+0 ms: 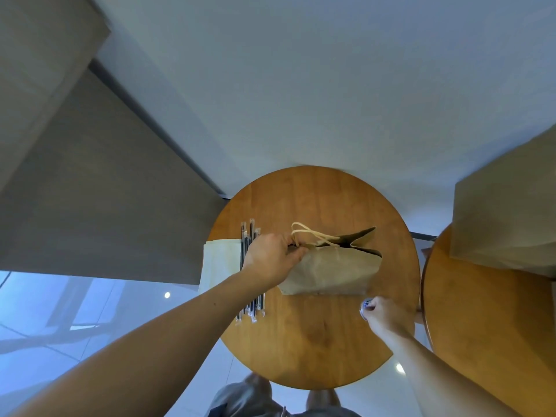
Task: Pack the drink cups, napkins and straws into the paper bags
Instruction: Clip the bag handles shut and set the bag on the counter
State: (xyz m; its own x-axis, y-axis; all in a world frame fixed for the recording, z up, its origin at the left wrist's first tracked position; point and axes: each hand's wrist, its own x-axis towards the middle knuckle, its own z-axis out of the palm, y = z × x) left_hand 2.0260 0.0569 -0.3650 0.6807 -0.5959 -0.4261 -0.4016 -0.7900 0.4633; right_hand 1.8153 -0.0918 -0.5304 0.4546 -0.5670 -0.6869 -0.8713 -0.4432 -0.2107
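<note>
Kraft paper bag (331,272) creased on round wooden table (316,200); left hand (270,257) fingers pinch rim; right hand (385,314) fingers clasp cup (366,305).

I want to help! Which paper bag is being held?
The paper bag beside the straws: the left hand grips its top. The other bag, far right, lies untouched.

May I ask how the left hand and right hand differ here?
The left hand grips the bag at its handles; the right hand pinches a small bluish item. The left hand is by the straws; the right hand, near the table's right edge. Both are over the table.
</note>
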